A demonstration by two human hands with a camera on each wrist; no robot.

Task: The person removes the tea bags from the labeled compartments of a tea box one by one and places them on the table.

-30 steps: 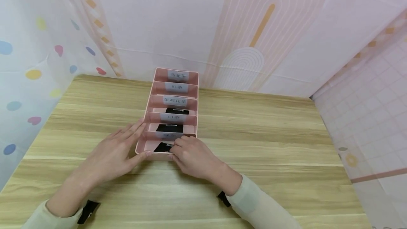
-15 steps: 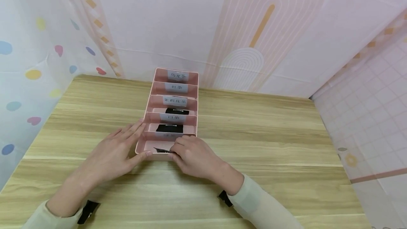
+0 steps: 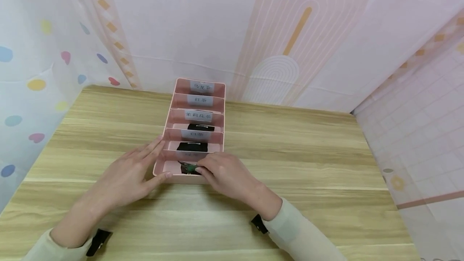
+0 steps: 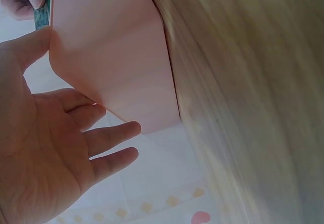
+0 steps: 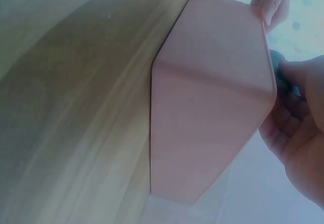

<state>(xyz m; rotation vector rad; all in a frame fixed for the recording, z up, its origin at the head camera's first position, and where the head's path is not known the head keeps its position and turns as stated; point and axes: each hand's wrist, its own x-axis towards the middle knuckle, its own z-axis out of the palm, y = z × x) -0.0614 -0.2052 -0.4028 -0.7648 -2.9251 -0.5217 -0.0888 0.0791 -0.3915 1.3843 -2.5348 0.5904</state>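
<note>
A long pink divided box [image 3: 183, 179] stands on the wooden table, with paper labels in Chinese characters on its compartment walls. My left hand [image 3: 127, 176] rests at its near left corner, thumb on the front rim and fairly straight fingers along the side. My right hand [image 3: 228, 174] reaches into the nearest compartment and pinches a small dark green tea packet [image 3: 189, 168] between thumb and fingers. The packet is tilted, and the hand covers its right end. In the left wrist view the green packet [image 4: 43, 12] shows just above the box rim.
Black packets lie in the second compartment [image 3: 192, 147] and the third [image 3: 201, 127] from the front. The far compartments' floors are hidden by the dividers. A patterned cloth [image 3: 203, 23] hangs behind the table [image 3: 297, 160].
The packet in the near compartment has been turned from its dark face, through nearly edge-on, to show green. My right hand has shifted slightly with it. My left hand stays in place.
</note>
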